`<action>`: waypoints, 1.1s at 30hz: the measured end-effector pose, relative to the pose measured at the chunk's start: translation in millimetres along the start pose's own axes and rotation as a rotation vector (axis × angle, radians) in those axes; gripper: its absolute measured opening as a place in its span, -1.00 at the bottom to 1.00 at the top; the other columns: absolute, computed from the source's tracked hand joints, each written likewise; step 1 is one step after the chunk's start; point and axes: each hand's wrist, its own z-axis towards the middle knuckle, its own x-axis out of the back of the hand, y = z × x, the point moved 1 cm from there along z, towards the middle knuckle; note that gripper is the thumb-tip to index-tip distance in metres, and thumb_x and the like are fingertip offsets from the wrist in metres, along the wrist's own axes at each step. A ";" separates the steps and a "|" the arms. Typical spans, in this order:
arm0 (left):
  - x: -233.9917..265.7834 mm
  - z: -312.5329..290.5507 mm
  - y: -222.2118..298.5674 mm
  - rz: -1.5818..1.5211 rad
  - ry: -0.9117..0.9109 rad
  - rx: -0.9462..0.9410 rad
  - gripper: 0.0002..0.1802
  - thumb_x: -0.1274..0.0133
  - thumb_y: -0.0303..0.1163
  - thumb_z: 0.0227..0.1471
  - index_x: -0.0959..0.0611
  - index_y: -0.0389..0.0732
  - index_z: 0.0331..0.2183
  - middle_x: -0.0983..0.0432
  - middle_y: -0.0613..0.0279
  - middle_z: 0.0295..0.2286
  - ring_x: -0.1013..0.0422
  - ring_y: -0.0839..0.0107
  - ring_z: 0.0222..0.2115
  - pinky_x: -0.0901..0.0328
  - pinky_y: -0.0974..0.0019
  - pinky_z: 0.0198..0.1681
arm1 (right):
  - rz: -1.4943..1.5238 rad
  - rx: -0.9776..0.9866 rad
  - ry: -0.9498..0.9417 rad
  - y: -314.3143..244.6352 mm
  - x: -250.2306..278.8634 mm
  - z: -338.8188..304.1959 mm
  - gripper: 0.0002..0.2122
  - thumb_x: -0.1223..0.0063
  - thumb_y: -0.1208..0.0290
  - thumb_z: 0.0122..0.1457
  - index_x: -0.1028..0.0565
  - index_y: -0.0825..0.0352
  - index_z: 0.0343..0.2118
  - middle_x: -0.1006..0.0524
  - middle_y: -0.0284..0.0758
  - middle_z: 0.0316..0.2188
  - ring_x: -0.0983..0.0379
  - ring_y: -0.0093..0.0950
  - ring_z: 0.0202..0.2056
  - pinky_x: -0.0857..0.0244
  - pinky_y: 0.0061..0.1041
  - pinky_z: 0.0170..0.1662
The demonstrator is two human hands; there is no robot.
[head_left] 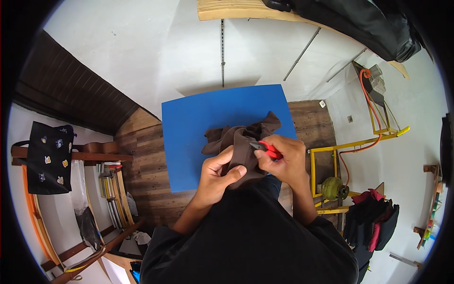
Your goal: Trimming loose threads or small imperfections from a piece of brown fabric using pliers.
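A dark brown cloth garment lies bunched on the blue tabletop, its near part lifted toward me. My left hand pinches a fold of it between thumb and fingers. In my right hand is a pair of small red-handled snips, gripped by the handles. Their dark jaws point left and meet the cloth just right of my left fingers. Whether the blades are closed on the fabric or a thread is too small to make out. The garment's near end hangs close to my black shirt.
On the left, a black printed bag hangs by a wooden rack. To the right stands a yellow metal frame with a green gas cylinder and an orange hose. Dark clothes hang at the lower right.
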 end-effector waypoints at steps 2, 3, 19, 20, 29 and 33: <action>-0.5 -0.7 -1.7 -0.054 0.041 0.036 -0.56 -0.02 -0.61 -0.03 -0.48 -0.46 -0.04 -0.47 0.19 -0.15 -0.37 0.52 -0.14 -0.23 0.42 -0.04 | 0.014 -0.075 0.033 -1.9 4.0 -2.8 -0.77 -0.32 0.43 -0.19 -0.49 0.33 -0.46 -0.48 -0.29 -0.63 -0.42 -0.40 -0.65 -0.27 -0.54 -0.59; -0.5 -0.9 -2.5 -0.108 0.083 0.072 -0.50 -0.02 -0.59 -0.06 -0.45 -0.46 0.00 -0.50 0.12 -0.14 -0.41 0.47 -0.14 -0.27 0.38 -0.03 | 0.029 -0.151 0.067 -1.7 5.6 -3.9 -0.77 -0.32 0.45 -0.19 -0.48 0.33 -0.46 -0.47 -0.29 -0.64 -0.40 -0.41 -0.66 -0.25 -0.55 -0.59; -2.6 4.2 1.3 0.083 0.012 -0.048 -0.70 -0.02 -0.65 -0.01 -0.53 -0.44 -0.16 -0.36 0.36 -0.33 -0.27 0.62 -0.28 -0.17 0.53 -0.18 | -0.009 -0.026 -0.028 -6.3 -0.1 1.0 -0.75 -0.33 0.42 -0.21 -0.49 0.35 -0.46 -0.52 -0.30 -0.58 -0.47 -0.37 -0.61 -0.31 -0.53 -0.57; -2.6 3.6 2.7 0.136 0.004 -0.046 -0.71 -0.02 -0.65 -0.01 -0.53 -0.44 -0.17 -0.34 0.36 -0.35 -0.25 0.62 -0.30 -0.16 0.53 -0.20 | -0.017 -0.019 -0.027 -7.1 -0.1 1.4 -0.75 -0.33 0.42 -0.21 -0.49 0.34 -0.46 -0.52 -0.30 -0.59 -0.47 -0.37 -0.61 -0.32 -0.53 -0.57; -1.8 4.9 -0.3 0.064 0.024 -0.023 -0.64 -0.02 -0.62 0.00 -0.51 -0.44 -0.09 -0.41 0.32 -0.27 -0.31 0.60 -0.25 -0.19 0.51 -0.14 | -0.013 -0.160 0.120 -2.8 -0.6 -3.7 -0.75 -0.34 0.41 -0.18 -0.48 0.34 -0.44 -0.46 -0.31 -0.65 -0.40 -0.43 -0.66 -0.26 -0.57 -0.58; 1.2 0.7 -1.8 -0.238 0.110 0.178 -0.52 0.01 -0.55 -0.05 -0.47 -0.44 -0.02 -0.49 0.12 -0.14 -0.40 0.45 -0.13 -0.24 0.36 0.00 | 0.041 -0.087 0.045 2.6 -0.8 -7.1 -0.74 -0.33 0.42 -0.19 -0.48 0.34 -0.43 -0.45 -0.32 -0.65 -0.37 -0.45 -0.68 -0.24 -0.59 -0.58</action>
